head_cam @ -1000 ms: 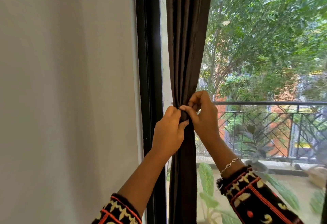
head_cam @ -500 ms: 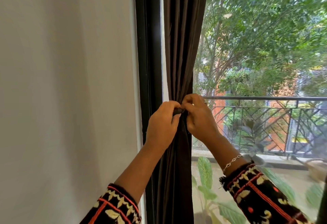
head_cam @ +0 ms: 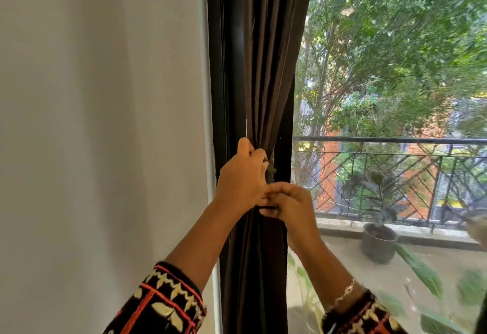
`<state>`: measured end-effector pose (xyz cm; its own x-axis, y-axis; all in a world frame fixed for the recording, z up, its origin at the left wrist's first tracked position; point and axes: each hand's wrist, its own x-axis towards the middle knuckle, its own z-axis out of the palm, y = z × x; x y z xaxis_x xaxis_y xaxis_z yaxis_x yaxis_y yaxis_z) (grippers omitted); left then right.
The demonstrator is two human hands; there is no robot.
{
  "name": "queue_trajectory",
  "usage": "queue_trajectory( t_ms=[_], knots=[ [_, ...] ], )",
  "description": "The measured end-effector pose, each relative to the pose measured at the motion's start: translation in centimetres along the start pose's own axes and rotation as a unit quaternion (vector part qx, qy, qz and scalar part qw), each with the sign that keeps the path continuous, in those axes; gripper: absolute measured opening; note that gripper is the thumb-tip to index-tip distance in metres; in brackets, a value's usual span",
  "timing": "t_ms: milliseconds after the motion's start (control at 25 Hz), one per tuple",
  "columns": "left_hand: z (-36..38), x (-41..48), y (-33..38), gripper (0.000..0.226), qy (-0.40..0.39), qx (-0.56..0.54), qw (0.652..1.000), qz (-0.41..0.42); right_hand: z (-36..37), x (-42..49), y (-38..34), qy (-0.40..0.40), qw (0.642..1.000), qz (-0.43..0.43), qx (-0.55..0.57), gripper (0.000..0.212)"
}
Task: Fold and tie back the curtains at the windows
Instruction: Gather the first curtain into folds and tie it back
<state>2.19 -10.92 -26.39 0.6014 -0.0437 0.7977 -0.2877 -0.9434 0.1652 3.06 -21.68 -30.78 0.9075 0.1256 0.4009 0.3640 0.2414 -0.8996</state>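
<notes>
While holding the curtain (head_cam: 266,70) bunched beside the window frame (head_cam: 226,70), curling left hand (head_cam: 241,183) fingers round its gathered folds, pinching the tie (head_cam: 270,172) in right hand (head_cam: 290,207) fingers just below, seemingly cinching the bundle.

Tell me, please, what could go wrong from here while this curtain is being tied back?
1. The left hand grips the gathered curtain; if that grip loosens, the folds could spread out.
2. The right hand pinches what looks like a thin dark tie, blurred here; it may slip free before it is fastened.
</notes>
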Motion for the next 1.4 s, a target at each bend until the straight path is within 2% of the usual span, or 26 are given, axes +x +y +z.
queue_trajectory(
  t_ms=[120,200,280,360,440,480,560,680,760,840,960,1040,1160,1240,1320,1400],
  knots=[
    [-0.7,0.4,0.3,0.028,-0.082,-0.098,0.989,-0.07,-0.1,0.6,-0.1,0.024,0.995,0.051,0.084,0.025],
    [-0.9,0.3,0.4,0.029,-0.117,-0.162,0.974,-0.105,-0.5,1.1,-0.8,0.015,0.992,0.061,0.113,0.028],
    [-1.0,0.2,0.6,0.029,-0.136,-0.184,0.967,-0.113,-0.6,1.3,-1.3,0.006,0.995,0.024,0.098,0.029],
    [-1.2,0.1,0.7,0.028,-0.153,-0.213,0.959,-0.11,-0.3,1.0,-1.5,-0.009,0.997,-0.029,0.076,0.018],
    [-1.5,0.0,0.7,0.026,-0.178,-0.243,0.948,-0.101,-0.2,0.8,-1.6,0.008,0.996,-0.058,0.074,0.008],
    [-1.6,-0.2,0.5,0.026,-0.183,-0.254,0.946,-0.088,-0.4,0.9,-1.5,0.017,0.995,-0.07,0.071,0.012],
    [-1.3,-0.8,0.3,0.028,-0.161,-0.267,0.948,-0.058,-0.7,1.0,-1.6,0.021,0.994,-0.09,0.064,0.016],
    [-0.6,-1.6,0.5,0.024,-0.061,-0.291,0.953,-0.047,-1.0,1.1,-1.8,0.031,0.991,-0.122,0.052,0.02],
    [-0.3,-2.2,0.7,0.022,0.013,-0.354,0.932,-0.078,-1.2,1.1,-1.8,0.035,0.989,-0.135,0.051,0.02],
    [-0.3,-2.4,0.6,0.025,0.048,-0.404,0.909,-0.089,-1.6,1.1,-1.6,0.033,0.988,-0.14,0.062,0.017],
    [-0.9,-2.1,0.2,0.018,0.038,-0.425,0.902,-0.07,-2.5,0.5,-1.9,0.036,0.986,-0.118,0.109,0.008],
    [-1.8,-1.4,-0.3,0.02,0.028,-0.437,0.896,-0.073,-3.5,0.4,-2.7,0.052,0.982,-0.093,0.158,0.011],
    [-3.0,-0.8,-0.8,0.017,0.02,-0.406,0.912,-0.053,-5.3,1.1,-3.4,0.074,0.98,-0.066,0.175,0.014],
    [-2.6,-1.0,-0.7,0.016,0.031,-0.399,0.914,-0.064,-5.7,1.6,-2.9,0.09,0.977,-0.038,0.188,0.024],
    [-1.3,-1.8,-0.5,0.018,0.05,-0.438,0.89,-0.112,-5.4,1.5,-2.0,0.086,0.981,-0.017,0.174,0.026],
    [0.5,-2.8,0.0,0.012,0.027,-0.476,0.864,-0.161,-5.0,1.3,-1.1,0.07,0.99,-0.033,0.114,0.016]
  ],
)
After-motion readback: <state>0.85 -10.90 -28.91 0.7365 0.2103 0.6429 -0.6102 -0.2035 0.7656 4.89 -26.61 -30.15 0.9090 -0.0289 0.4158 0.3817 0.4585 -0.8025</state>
